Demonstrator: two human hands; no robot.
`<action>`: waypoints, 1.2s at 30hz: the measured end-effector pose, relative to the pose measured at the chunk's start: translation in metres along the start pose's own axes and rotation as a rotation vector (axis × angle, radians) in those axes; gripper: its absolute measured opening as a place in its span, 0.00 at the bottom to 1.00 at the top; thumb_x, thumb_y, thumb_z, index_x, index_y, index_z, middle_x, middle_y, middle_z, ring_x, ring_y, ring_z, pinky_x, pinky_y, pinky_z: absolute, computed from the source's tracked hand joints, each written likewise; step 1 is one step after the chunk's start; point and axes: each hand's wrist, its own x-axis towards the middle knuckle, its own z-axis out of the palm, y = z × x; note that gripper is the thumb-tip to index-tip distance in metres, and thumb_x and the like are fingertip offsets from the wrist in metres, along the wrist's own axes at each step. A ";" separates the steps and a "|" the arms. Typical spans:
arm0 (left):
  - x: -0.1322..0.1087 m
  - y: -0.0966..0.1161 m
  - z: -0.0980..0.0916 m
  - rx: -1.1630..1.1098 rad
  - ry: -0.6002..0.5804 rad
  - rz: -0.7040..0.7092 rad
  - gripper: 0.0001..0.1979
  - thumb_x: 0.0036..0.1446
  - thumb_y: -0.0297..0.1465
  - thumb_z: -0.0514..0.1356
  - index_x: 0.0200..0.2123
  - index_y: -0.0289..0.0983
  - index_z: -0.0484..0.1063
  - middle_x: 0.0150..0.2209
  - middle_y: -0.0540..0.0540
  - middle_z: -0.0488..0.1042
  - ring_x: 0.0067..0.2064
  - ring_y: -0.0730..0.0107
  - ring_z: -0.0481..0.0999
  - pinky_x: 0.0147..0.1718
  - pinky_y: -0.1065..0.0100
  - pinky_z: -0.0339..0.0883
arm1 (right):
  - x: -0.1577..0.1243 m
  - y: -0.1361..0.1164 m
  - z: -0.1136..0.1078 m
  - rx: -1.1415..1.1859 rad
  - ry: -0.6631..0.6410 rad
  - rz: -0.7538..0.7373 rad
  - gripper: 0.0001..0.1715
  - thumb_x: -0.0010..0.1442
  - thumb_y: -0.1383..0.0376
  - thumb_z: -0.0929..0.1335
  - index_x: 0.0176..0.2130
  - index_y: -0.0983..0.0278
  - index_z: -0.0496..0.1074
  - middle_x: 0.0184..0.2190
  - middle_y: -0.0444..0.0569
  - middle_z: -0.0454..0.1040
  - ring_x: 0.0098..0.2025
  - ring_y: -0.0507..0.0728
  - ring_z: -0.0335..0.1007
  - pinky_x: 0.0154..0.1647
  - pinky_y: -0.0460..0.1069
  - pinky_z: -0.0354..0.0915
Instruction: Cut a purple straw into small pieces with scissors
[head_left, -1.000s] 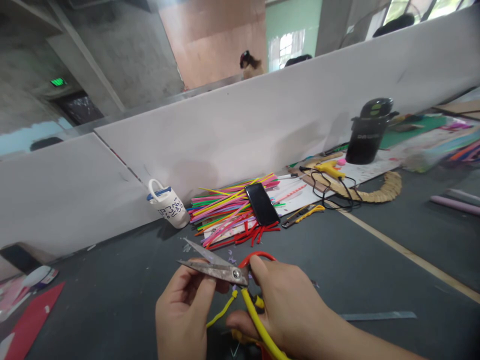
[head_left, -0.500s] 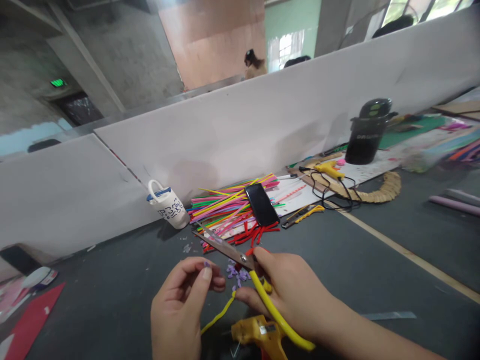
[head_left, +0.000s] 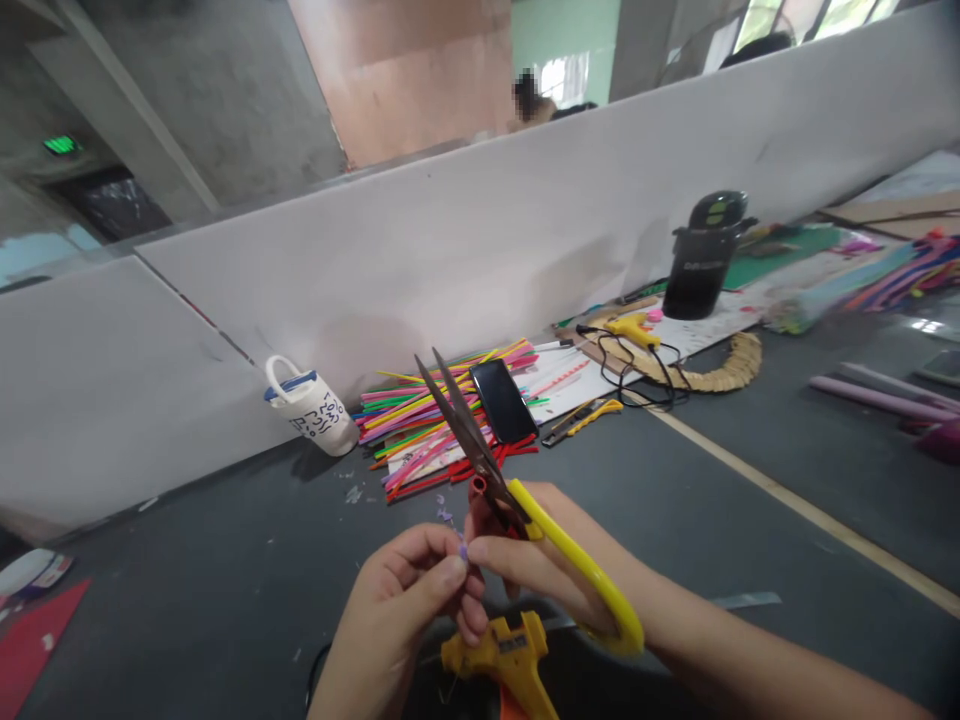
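Observation:
My left hand [head_left: 405, 600] is closed, pinching a tiny purple piece [head_left: 463, 551] between thumb and fingertips. My right hand [head_left: 551, 550] grips a pair of yellow-handled scissors [head_left: 469, 440], their blades slightly apart and pointing up and away. The tip of a right-hand digit meets the purple piece as well. A small red ring-shaped bit [head_left: 478, 484] shows beside the scissor blades; I cannot tell what it belongs to. Just below my hands lies a yellow glue gun [head_left: 502, 645]. Several purple scraps [head_left: 444, 512] lie on the table behind my fingers, partly hidden.
Colourful fuzzy sticks [head_left: 420, 410] lie in a pile with a black phone [head_left: 504, 400] on top. Around them are a white cup [head_left: 319, 420], a utility knife [head_left: 583, 420], a second glue gun [head_left: 634, 328] with its cord, a straw-coloured ring [head_left: 739, 365] and a dark tumbler [head_left: 701, 260].
My hands have come together at the purple piece. The scissors have swung more upright, and the yellow strand near my right thumb is out of sight. The view has shifted slightly.

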 end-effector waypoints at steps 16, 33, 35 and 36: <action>0.005 -0.008 -0.006 0.294 0.103 0.165 0.02 0.44 0.28 0.64 0.24 0.36 0.75 0.20 0.51 0.74 0.21 0.72 0.73 0.23 0.73 0.67 | 0.001 0.012 0.002 -0.365 0.086 -0.060 0.04 0.49 0.71 0.63 0.24 0.64 0.63 0.20 0.41 0.65 0.22 0.49 0.58 0.22 0.43 0.54; 0.004 -0.010 -0.002 0.471 0.172 0.206 0.03 0.43 0.25 0.61 0.24 0.36 0.75 0.21 0.50 0.74 0.22 0.71 0.72 0.23 0.73 0.66 | 0.000 0.015 0.002 -0.448 0.086 -0.050 0.03 0.48 0.68 0.65 0.26 0.63 0.62 0.22 0.41 0.65 0.23 0.50 0.58 0.23 0.43 0.53; 0.004 -0.009 -0.001 0.498 0.177 0.228 0.02 0.44 0.26 0.61 0.25 0.36 0.75 0.22 0.50 0.74 0.22 0.71 0.72 0.23 0.72 0.66 | -0.001 0.015 0.002 -0.456 0.097 -0.048 0.04 0.49 0.68 0.65 0.25 0.63 0.61 0.21 0.41 0.65 0.23 0.50 0.57 0.24 0.43 0.53; 0.003 -0.008 0.000 0.512 0.175 0.230 0.02 0.44 0.27 0.61 0.25 0.36 0.75 0.22 0.49 0.74 0.23 0.71 0.72 0.23 0.72 0.66 | -0.001 0.014 0.002 -0.461 0.103 -0.044 0.05 0.49 0.68 0.65 0.25 0.63 0.61 0.21 0.41 0.64 0.23 0.50 0.57 0.24 0.43 0.53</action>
